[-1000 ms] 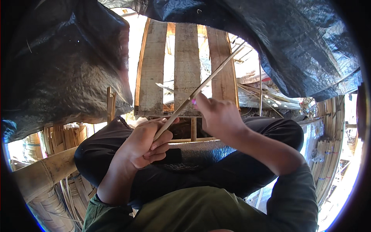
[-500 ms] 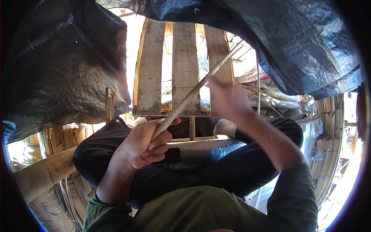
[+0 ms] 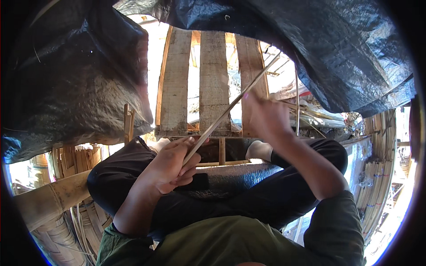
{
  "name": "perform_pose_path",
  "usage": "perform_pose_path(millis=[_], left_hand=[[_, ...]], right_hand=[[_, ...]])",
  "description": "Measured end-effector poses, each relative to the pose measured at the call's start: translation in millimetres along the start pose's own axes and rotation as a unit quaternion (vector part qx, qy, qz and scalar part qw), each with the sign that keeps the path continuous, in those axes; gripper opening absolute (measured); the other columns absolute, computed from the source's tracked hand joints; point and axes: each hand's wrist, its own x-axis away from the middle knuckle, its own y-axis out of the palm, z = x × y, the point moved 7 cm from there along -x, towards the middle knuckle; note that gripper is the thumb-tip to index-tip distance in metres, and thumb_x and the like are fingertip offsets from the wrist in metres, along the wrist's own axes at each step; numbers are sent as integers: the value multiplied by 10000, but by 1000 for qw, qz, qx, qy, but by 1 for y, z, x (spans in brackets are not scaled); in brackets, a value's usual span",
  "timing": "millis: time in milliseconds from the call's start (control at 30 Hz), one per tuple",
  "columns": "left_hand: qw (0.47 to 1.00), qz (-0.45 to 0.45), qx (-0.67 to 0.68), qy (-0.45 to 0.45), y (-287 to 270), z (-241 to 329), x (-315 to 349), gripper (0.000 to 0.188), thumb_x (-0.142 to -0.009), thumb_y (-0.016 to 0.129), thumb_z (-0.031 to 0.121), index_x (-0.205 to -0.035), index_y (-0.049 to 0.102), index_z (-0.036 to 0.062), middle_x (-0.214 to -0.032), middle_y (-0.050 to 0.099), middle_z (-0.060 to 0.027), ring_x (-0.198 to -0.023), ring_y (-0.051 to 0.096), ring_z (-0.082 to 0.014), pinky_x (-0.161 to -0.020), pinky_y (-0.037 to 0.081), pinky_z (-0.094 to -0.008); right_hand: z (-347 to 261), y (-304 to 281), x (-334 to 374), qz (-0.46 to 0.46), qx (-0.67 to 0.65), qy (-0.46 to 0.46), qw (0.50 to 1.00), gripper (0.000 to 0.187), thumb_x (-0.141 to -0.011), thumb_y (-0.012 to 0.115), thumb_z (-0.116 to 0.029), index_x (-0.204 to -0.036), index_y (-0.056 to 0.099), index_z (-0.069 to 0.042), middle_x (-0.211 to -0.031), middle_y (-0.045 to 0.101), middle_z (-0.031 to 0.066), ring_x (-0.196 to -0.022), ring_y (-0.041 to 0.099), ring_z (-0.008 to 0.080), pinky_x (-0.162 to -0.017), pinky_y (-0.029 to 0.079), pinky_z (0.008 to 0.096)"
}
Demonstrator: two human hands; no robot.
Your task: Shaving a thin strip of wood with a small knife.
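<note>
My left hand (image 3: pixel 168 164) is closed around the lower end of a long, pale bamboo-like strip (image 3: pixel 226 113). From this fist the strip slants up to the right, its far tip in front of the wooden planks and the bright gap beside them. My right hand (image 3: pixel 271 119) is at the upper part of the strip, close against its right side. Motion smears its fingers, so whether they grip the strip or a small tool cannot be made out.
Three upright wooden planks (image 3: pixel 214 80) stand ahead. Dark plastic sheeting (image 3: pixel 75 84) hangs at left and upper right. A thick bamboo pole (image 3: pixel 53 197) lies at left. Bundled strips (image 3: pixel 375 186) stand at right. My crossed legs (image 3: pixel 120 170) frame a dark, shiny surface (image 3: pixel 239 177).
My left hand has shifted slightly to the right with the strip, which now shows a narrower side. My right hand stays blurred beside the strip's upper part, slightly lower than before.
</note>
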Motion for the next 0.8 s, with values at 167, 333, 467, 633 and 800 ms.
perform_pose_path(millis=[167,333,467,633,800], left_hand=[[1000,7,-6,-5,-5,-2,1,378,-1077,255,281,-1259,511,70,-506,323,25,-356,230,-65,-328,211,-201],[999,-45,-8,29,-7,1,2,391,-1072,303,337,-1249,518,62,-513,336,31,-365,256,-64,-333,218,-206],[997,-20,-59,43,-3,8,6,379,-1044,443,322,-1289,513,41,-516,344,50,-374,258,-41,-346,214,-201],[940,-6,-312,134,-7,16,5,403,-945,650,197,-1304,544,45,-586,454,74,-453,343,-10,-407,245,-210],[926,-12,-349,144,-2,31,19,405,-950,638,215,-1282,567,-5,-1028,643,-56,-895,557,-96,-803,463,-262]], right_hand=[[-47,-7,27,-22,-112,-96,989,132,-863,563,-32,-983,513,-54,-640,604,101,-531,632,255,-494,512,374],[-26,-2,13,-50,-131,-36,989,138,-901,554,-56,-985,457,-6,-626,609,188,-608,657,360,-529,513,448],[-29,-4,21,-41,-146,-33,988,219,-850,551,-21,-1053,471,0,-635,632,170,-604,676,337,-535,526,438],[-28,-5,20,-33,-181,-45,982,168,-919,548,-71,-1005,432,16,-617,593,235,-589,628,424,-532,495,497],[-17,-8,21,24,-257,-34,965,135,-905,536,-29,-985,451,38,-622,591,261,-590,618,454,-530,497,493]])
